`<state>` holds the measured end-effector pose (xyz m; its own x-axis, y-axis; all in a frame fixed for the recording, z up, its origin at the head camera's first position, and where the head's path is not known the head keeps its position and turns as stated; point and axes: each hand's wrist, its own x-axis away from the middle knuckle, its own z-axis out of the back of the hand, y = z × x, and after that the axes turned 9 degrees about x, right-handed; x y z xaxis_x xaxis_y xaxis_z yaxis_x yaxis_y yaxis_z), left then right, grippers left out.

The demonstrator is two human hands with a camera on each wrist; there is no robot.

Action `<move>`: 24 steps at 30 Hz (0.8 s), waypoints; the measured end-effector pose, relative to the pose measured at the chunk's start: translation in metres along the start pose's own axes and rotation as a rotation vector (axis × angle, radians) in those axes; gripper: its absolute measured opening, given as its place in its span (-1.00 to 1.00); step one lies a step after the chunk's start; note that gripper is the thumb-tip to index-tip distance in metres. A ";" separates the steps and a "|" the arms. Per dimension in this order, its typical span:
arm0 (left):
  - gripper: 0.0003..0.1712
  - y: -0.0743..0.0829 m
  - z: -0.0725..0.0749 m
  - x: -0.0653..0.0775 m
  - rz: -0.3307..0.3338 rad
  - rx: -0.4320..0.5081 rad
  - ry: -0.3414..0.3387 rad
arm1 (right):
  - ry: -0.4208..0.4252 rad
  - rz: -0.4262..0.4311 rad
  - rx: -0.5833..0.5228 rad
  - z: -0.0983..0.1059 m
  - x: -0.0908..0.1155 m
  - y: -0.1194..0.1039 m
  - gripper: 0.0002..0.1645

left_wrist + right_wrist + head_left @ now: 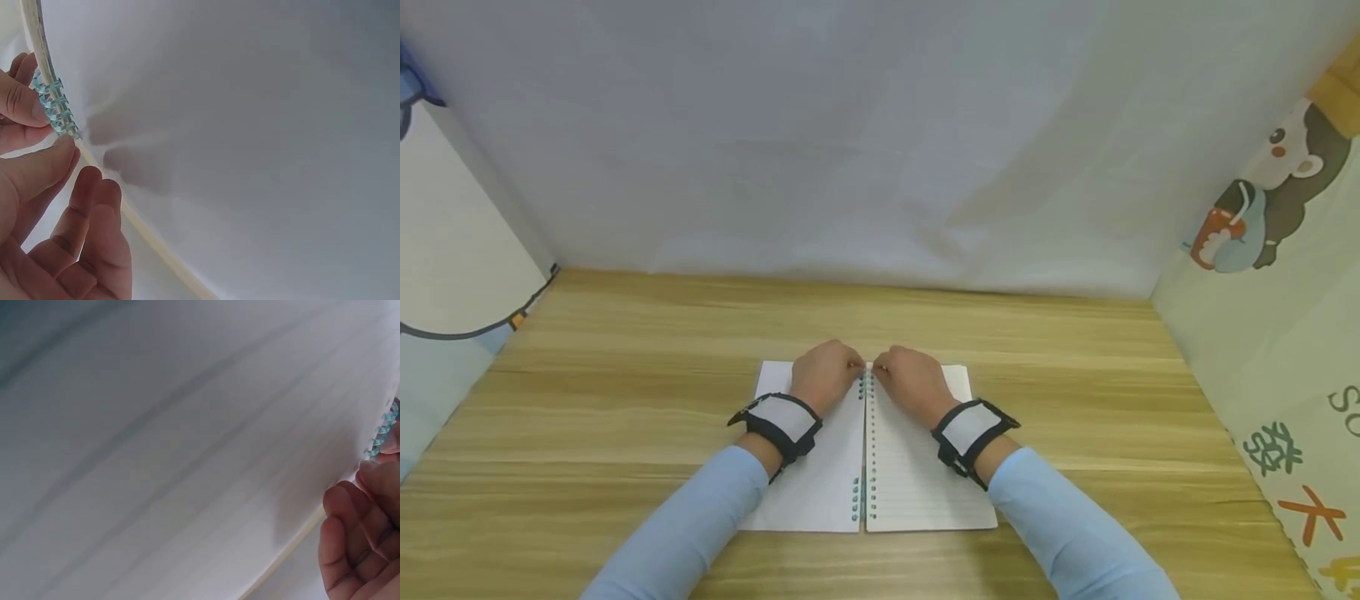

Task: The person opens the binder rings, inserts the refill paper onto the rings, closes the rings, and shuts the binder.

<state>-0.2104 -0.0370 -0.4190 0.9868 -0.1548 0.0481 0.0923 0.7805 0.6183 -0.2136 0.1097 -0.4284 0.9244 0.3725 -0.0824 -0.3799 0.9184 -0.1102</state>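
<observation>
An open loose-leaf notebook (928, 487) lies on the table, a blank white page on the left and a lined page on the right. Teal binding rings (57, 107) join the two sides near the top of the spine, and a second teal ring strip (855, 498) sits near the bottom. My left hand (822, 373) pinches the end of the top rings between thumb and finger. Opposite it, my right hand (916, 385) pinches the same rings from the lined side. The fingertips of both hands nearly meet at the spine; the exact contact is partly hidden.
The wooden table (625, 400) extends on both sides of the notebook. A pale cloth wall (850, 167) closes off the back. Printed cartoon panels stand at the left and right edges.
</observation>
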 end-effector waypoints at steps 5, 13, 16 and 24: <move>-0.80 0.000 0.003 0.004 0.013 -0.009 0.012 | -0.009 -0.005 0.011 0.001 0.003 0.001 -0.77; -0.81 -0.001 0.001 0.005 0.012 -0.018 -0.015 | -0.030 0.008 0.015 0.001 0.006 -0.002 -0.78; -0.81 -0.001 -0.002 0.004 -0.011 -0.026 -0.013 | -0.029 0.018 0.027 0.000 0.006 -0.003 -0.78; -0.81 0.000 -0.004 0.004 -0.036 -0.029 -0.005 | -0.016 0.028 0.053 0.002 0.006 -0.003 -0.79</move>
<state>-0.2057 -0.0353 -0.4222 0.9820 -0.1862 0.0302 0.1318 0.7918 0.5964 -0.2072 0.1095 -0.4270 0.9139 0.4000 -0.0686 -0.4039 0.9132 -0.0553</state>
